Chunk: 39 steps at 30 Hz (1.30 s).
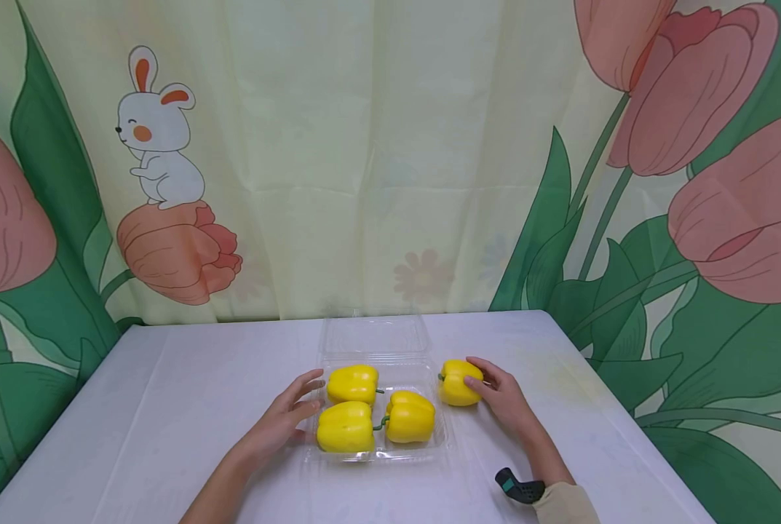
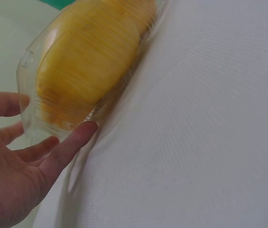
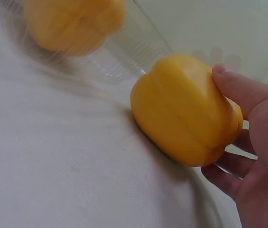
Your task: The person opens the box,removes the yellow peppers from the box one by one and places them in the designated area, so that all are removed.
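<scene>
My right hand (image 1: 506,402) grips a yellow bell pepper (image 1: 456,383), thumb on one side and fingers round the other; its green stem points left. In the right wrist view the pepper (image 3: 181,109) is low over the white cloth, just right of the clear plastic container (image 1: 399,377). Three more yellow bell peppers lie inside the container: one at the back left (image 1: 352,383), one at the front left (image 1: 346,428) and one at the right (image 1: 410,417). My left hand (image 1: 279,421) rests with spread fingers against the container's left wall, seen close in the left wrist view.
The container's clear lid (image 1: 373,336) is folded back towards the table's far edge. A white cloth covers the table (image 1: 200,386). Behind it hangs a curtain (image 1: 364,182) printed with tulips and a rabbit. A black band (image 1: 520,487) sits at my right wrist.
</scene>
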### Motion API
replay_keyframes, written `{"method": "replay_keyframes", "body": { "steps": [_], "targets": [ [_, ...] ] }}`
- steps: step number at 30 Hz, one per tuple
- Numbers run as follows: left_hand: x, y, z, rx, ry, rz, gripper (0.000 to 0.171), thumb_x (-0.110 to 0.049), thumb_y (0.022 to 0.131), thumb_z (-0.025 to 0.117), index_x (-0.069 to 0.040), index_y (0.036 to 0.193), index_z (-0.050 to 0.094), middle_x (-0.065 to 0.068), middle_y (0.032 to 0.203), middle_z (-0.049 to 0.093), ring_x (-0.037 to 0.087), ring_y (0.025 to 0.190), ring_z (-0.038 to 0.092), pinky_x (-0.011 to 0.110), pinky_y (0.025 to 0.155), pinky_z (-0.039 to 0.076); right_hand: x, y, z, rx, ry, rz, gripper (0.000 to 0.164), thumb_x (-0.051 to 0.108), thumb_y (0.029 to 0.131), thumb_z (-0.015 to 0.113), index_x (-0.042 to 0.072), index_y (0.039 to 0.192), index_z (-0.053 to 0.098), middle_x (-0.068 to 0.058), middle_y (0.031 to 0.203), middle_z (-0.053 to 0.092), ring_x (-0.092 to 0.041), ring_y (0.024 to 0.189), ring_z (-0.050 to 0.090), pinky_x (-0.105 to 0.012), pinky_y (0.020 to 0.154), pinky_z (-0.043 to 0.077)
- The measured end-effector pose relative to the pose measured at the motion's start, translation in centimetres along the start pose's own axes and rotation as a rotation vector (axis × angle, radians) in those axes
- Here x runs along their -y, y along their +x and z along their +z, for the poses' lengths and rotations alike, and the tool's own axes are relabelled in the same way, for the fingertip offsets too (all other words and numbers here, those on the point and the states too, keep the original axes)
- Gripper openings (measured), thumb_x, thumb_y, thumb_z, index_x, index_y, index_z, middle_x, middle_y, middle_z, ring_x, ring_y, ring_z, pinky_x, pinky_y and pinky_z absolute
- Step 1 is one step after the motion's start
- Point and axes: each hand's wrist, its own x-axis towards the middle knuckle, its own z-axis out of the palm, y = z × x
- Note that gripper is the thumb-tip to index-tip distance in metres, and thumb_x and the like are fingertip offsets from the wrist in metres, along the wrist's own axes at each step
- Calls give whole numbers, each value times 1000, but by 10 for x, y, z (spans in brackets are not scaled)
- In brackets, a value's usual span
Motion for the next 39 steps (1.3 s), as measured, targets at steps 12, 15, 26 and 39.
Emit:
{"method": "replay_keyframes", "body": {
  "steps": [12, 15, 26, 39],
  "targets": [
    [4, 1, 0, 8, 4, 2, 58, -26, 97, 55, -26, 150, 31, 14, 157, 29, 44, 138, 35, 45, 80, 58, -2, -1, 0, -54, 18, -16, 52, 41, 92, 63, 17, 137, 53, -4, 142, 53, -25, 134, 46, -45, 109, 41],
    [4, 2, 0, 9, 1, 5, 58, -26, 97, 56, -27, 150, 31, 14, 157, 29, 44, 139, 33, 45, 80, 57, 1, -2, -1, -72, 20, -31, 50, 39, 92, 63, 16, 136, 54, -4, 141, 55, -25, 134, 47, -43, 109, 41],
    [1, 1, -1, 4, 2, 5, 57, -24, 98, 54, -27, 150, 31, 13, 157, 29, 44, 138, 34, 46, 80, 58, 29, -8, -5, -107, 21, -112, 44, 27, 94, 63, 9, 134, 55, -11, 139, 56, -28, 133, 48, -44, 109, 39],
    [1, 2, -1, -4, 14, 7, 56, -22, 98, 52, -27, 150, 31, 13, 156, 30, 45, 140, 32, 46, 80, 57, 36, -7, -2, -119, 45, -190, 41, 21, 91, 67, 12, 129, 59, -9, 135, 59, -27, 131, 51, -43, 109, 40]
  ]
}}
